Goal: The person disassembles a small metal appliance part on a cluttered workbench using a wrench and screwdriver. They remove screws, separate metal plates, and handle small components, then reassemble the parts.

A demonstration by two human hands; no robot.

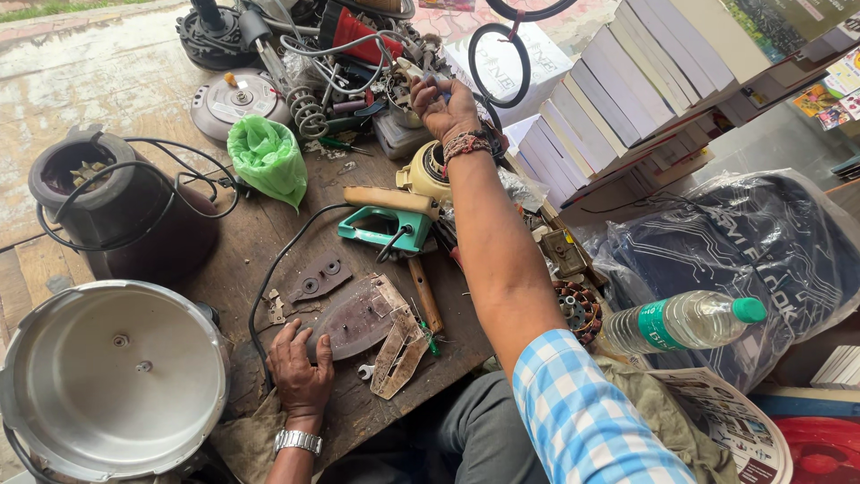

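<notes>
A person seated at a cluttered wooden workbench (260, 242) is working on a dismantled clothes iron. The left hand (300, 367), at about seven o'clock in the view and wearing a metal wristwatch (297, 441), is lying palm-down with fingers curled over the near edge of the iron's rusty soleplate (358, 315), pinning it flat against the bench. The right hand (445, 109) is reaching far out toward twelve o'clock, into a heap of wires and parts (345, 67), with its fingers closing around a small pale tool or part (414, 73); what that item is cannot be told.

Just beyond the soleplate, toward one o'clock from it, the iron's teal body with a wooden handle (390, 215) is lying on its side, its black cord (278, 260) trailing back toward the left hand. A small brown metal plate (318, 276) is sitting just beside the soleplate at ten o'clock, and a wooden-handled tool (425, 294) is lying at its three o'clock.

A green plastic bag (267, 159) is resting at eleven o'clock, a dark pot-shaped appliance (121, 211) at nine, and a shiny steel lid (112, 376) at eight. Stacked books (627, 99) are filling the two o'clock corner, and a clear water bottle with a green cap (685, 321) is lying at four o'clock.
</notes>
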